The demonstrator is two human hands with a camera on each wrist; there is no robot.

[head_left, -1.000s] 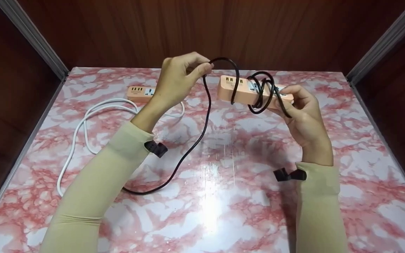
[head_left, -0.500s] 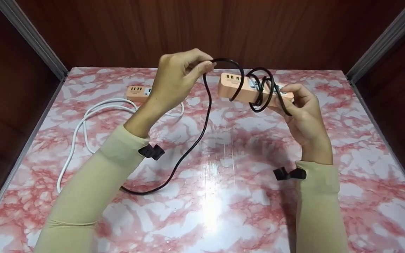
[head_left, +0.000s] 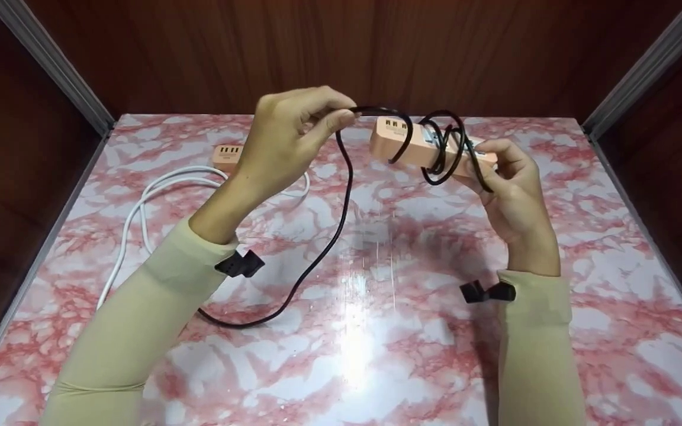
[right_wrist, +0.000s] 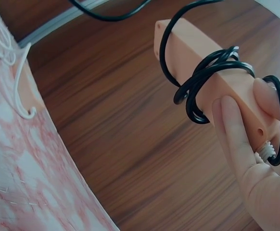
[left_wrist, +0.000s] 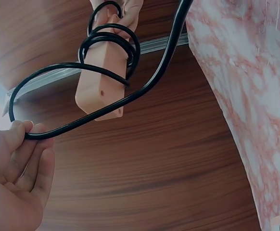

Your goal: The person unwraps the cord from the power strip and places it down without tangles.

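An orange power strip (head_left: 397,144) is held above the table, its right end gripped by my right hand (head_left: 515,192). Its black cord (head_left: 347,195) loops several times around the body, as the right wrist view also shows on the power strip (right_wrist: 231,89). To the left of the strip, my left hand (head_left: 290,133) pinches the cord between thumb and fingers. From that pinch the cord (left_wrist: 77,123) runs both to the strip and away, hanging down to the table, where its far part passes behind my left forearm.
A second orange power strip (head_left: 222,157) lies at the table's back left, partly hidden by my left hand. Its white cord (head_left: 134,213) curves over the pink marbled table (head_left: 436,355). Dark wood panels (head_left: 465,53) enclose the back and sides.
My left hand has drifted left with the pinched cord, drawing the stretch to the strip flatter. The strip's left end has risen slightly. My right hand has barely moved.
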